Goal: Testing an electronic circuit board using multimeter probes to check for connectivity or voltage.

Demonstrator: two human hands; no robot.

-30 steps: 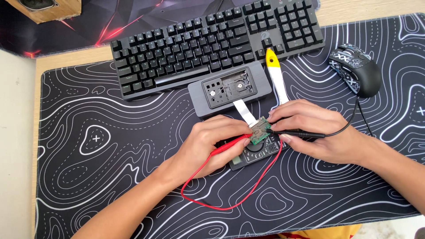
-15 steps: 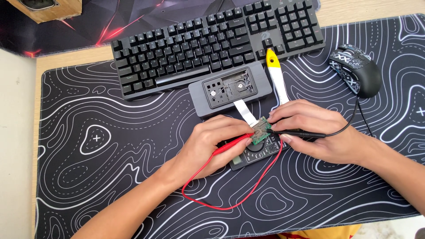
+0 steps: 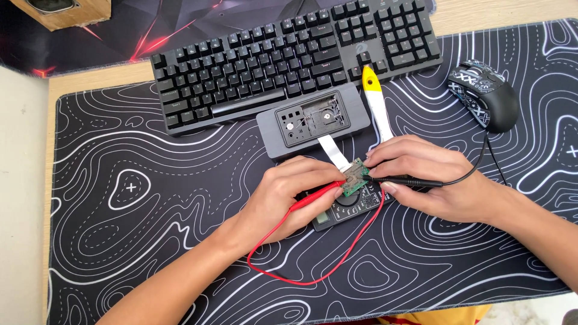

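**Probing the small board**

My left hand (image 3: 289, 201) pinches the red probe (image 3: 316, 195), my right hand (image 3: 424, 180) the black probe (image 3: 400, 180); both tips meet the green circuit board (image 3: 355, 179) above the multimeter (image 3: 343, 210). The opened grey case (image 3: 313, 120) lies at twelve o'clock, its tray bare.

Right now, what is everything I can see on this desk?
Keyboard: one, black, top of the mat.
Mouse: one, black with white pattern, top right.
Mat: one, black with white wavy lines, covers the desk.
Grey casing: one, opened, below the keyboard.
White ribbon: one, runs from casing to board.
Yellow-white tool: one, right of the casing.
Circuit board: one, green, between the hands.
Meter: one, black, under the hands.
Red probe: one, with red lead.
Black probe: one, with black lead.
Wooden box: one, top left.
Left hand: holds the red probe.
Right hand: holds the black probe.
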